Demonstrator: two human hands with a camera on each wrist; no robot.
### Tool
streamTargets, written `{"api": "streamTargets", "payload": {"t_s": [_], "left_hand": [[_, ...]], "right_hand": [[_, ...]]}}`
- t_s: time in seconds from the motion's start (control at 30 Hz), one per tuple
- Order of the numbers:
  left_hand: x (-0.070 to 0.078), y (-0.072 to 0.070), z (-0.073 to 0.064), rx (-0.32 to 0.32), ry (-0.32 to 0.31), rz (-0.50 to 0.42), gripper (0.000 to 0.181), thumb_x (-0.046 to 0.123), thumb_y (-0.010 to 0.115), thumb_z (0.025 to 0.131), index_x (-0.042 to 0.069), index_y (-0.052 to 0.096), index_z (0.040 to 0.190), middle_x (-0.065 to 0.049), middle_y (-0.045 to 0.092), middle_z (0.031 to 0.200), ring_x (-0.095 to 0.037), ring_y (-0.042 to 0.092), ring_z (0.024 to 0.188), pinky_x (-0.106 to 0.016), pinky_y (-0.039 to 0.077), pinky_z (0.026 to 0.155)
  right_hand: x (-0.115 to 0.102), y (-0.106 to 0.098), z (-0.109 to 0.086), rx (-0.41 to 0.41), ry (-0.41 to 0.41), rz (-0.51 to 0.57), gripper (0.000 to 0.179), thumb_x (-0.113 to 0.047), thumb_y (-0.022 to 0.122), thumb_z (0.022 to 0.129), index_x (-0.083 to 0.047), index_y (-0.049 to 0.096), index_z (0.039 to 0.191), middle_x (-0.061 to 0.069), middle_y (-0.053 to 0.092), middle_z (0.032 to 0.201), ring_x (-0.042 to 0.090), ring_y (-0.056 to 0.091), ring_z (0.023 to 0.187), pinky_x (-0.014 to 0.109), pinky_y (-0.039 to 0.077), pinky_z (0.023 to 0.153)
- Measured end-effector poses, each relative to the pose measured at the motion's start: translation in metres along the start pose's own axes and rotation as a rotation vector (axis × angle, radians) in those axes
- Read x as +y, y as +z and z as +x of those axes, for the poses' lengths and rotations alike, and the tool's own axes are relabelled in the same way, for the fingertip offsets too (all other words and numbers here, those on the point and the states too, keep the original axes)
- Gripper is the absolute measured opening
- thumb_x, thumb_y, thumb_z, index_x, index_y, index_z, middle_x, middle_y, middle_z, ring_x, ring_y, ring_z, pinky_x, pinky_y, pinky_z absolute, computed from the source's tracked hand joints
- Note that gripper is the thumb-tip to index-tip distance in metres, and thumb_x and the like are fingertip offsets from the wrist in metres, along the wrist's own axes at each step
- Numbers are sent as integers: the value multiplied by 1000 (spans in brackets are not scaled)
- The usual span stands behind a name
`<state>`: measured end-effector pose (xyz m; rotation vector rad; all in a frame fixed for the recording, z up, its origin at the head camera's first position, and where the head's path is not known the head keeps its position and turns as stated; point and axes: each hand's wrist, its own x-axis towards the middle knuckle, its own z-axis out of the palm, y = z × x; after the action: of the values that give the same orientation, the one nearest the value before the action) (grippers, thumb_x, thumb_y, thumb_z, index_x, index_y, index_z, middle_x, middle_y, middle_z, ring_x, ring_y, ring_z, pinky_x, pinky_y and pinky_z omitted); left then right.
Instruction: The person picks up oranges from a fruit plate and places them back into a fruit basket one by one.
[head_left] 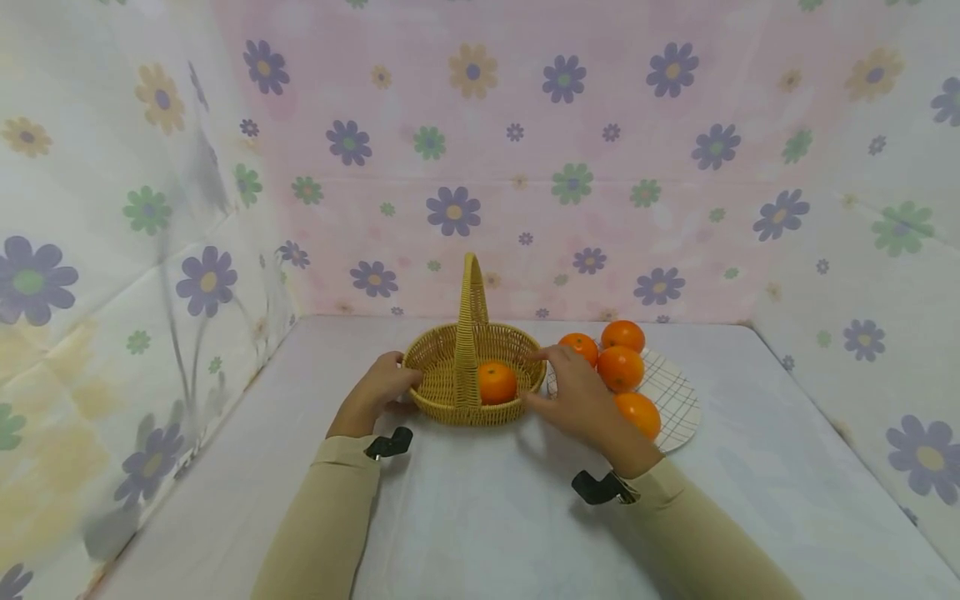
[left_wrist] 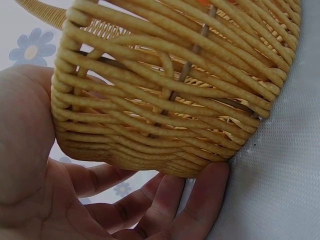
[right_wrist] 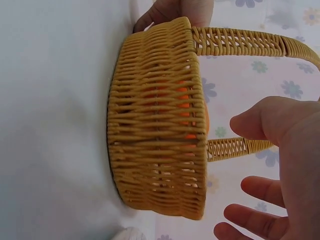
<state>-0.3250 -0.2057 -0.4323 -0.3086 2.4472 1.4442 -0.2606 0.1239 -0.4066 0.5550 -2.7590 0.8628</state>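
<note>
A yellow woven basket point(head_left: 441, 407) with a tall arched handle stands upright on the table, one orange point(head_left: 497, 383) inside it. My left hand point(head_left: 381, 385) grips the basket's left end. In the left wrist view its thumb side lies along the rim and the fingers point(left_wrist: 207, 195) reach round the outer wall to the bottom edge. Just off the right end of the basket is my right hand point(head_left: 583, 402), holding nothing. Its thumb and fingers point(right_wrist: 260, 190) are spread apart in the right wrist view. The orange shows partly through the weave there.
To the right, a white plate point(head_left: 678, 400) with dark crossed lines carries several oranges point(head_left: 621, 368), partly hidden behind my right hand and wrist. The table has a pale cloth point(head_left: 465, 508). Flower-patterned sheets point(head_left: 517, 158) enclose its back and both sides.
</note>
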Motion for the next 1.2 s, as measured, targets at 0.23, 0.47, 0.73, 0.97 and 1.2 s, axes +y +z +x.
{"api": "streamTargets", "payload": {"t_s": [0.23,0.47,0.73,0.97,1.2], "left_hand": [[-1,0,1,4,-1,9,66,19,61,91,2,39,150,-18,52,143,-33,54,123,-44,61,90],[0,0,1,21,-6,53,67,21,61,92,2,38,152,-18,53,144,-33,54,124,-46,58,93],[1,0,1,26,-12,61,67,21,62,91,2,38,152,-19,53,143,-34,54,123,-45,58,90],[0,-2,2,20,3,56,67,22,62,91,2,39,151,-19,53,143,-35,54,124,-47,57,93],[-1,-1,4,18,-4,60,68,23,62,92,2,38,152,-19,54,143,-34,55,123,-45,58,92]], "right_hand": [[10,-15,-12,6,14,-9,59,-39,78,87,-11,57,134,6,60,128,28,58,119,47,51,106],[23,-28,-25,-24,71,-46,64,-43,74,90,-11,52,141,7,54,145,29,49,137,56,44,115],[42,-38,-34,1,88,-94,62,-40,75,88,-9,54,138,9,57,137,31,53,125,56,49,107],[54,-45,-44,-7,118,-72,56,-37,76,87,-8,58,131,10,55,139,32,50,122,56,49,105],[67,-52,-57,-18,172,-43,62,-36,76,87,-7,55,137,16,51,145,36,50,126,62,49,107]]}}
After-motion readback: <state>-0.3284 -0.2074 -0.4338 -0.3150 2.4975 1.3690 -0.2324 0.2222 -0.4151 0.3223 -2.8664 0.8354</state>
